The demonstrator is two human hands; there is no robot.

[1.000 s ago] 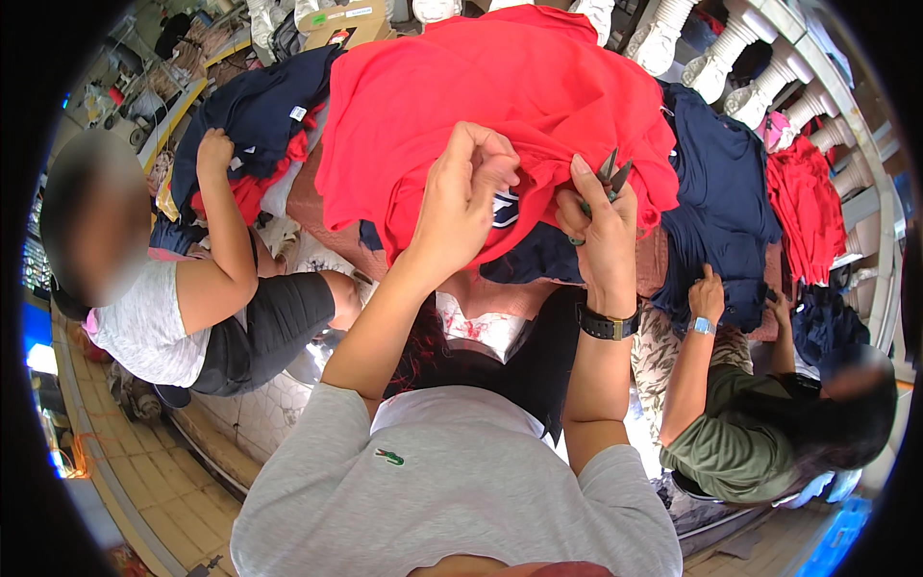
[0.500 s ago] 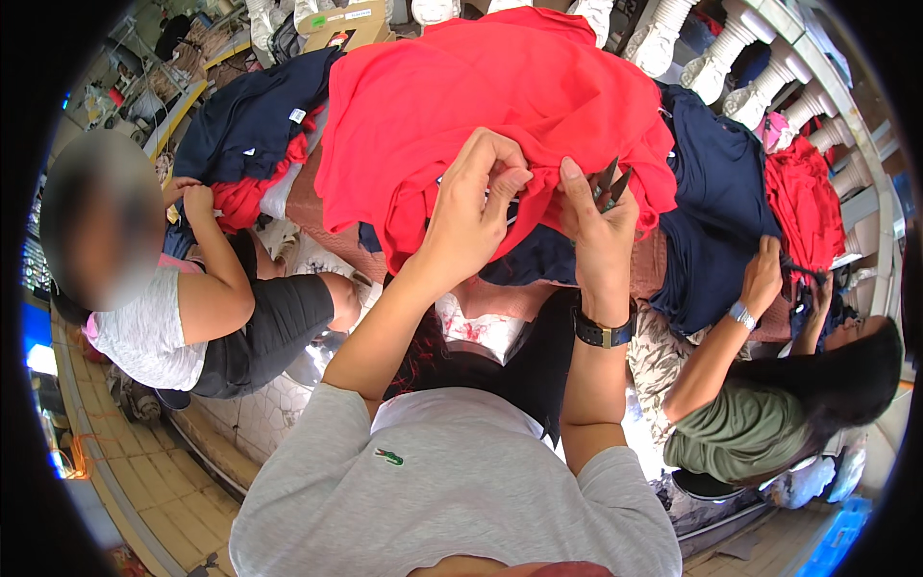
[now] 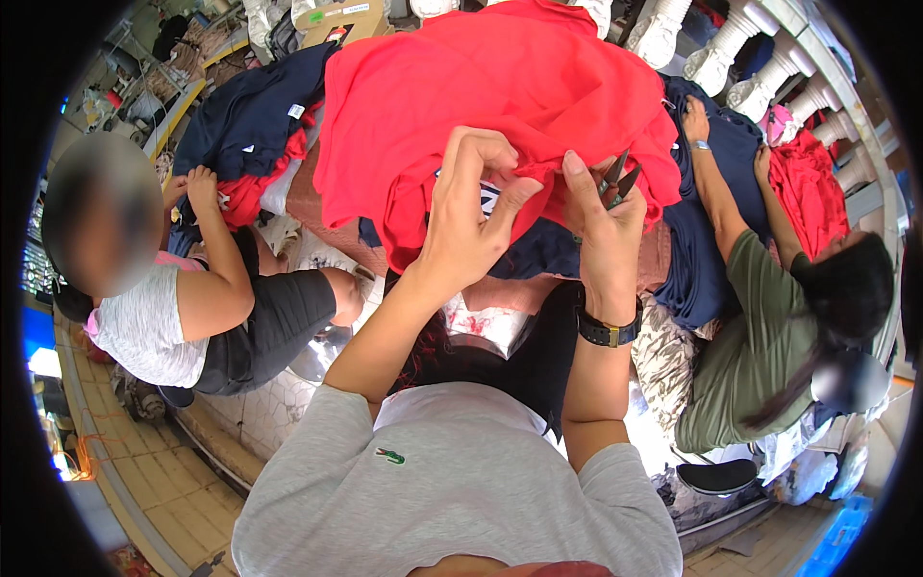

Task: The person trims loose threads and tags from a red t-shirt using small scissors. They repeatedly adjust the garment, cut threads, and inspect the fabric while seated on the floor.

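Observation:
A large red garment point(image 3: 452, 87) lies heaped over the covered table in front of me. My left hand point(image 3: 469, 207) is closed on a fold of it, thumb and fingers pinched at the cloth's near edge. My right hand point(image 3: 608, 226) pinches the same edge a little to the right. In that hand I also hold a pair of thread snips point(image 3: 621, 181), their dark blades pointing up and apart beside my fingers. A patch with white and dark markings point(image 3: 489, 199) shows on the cloth by my left hand. Which stretch of cloth lies beneath my fingertips is hidden.
Navy garments point(image 3: 255, 106) lie at the left, and more navy cloth point(image 3: 735, 183) at the right beside a red heap point(image 3: 808, 192). Co-workers sit at both sides. White balusters point(image 3: 663, 34) and a cardboard box point(image 3: 348, 21) stand behind.
My left thumb and fingers have shifted slightly, and more of the marked patch shows. The co-worker at the right has leaned forward, reaching farther across the navy cloth.

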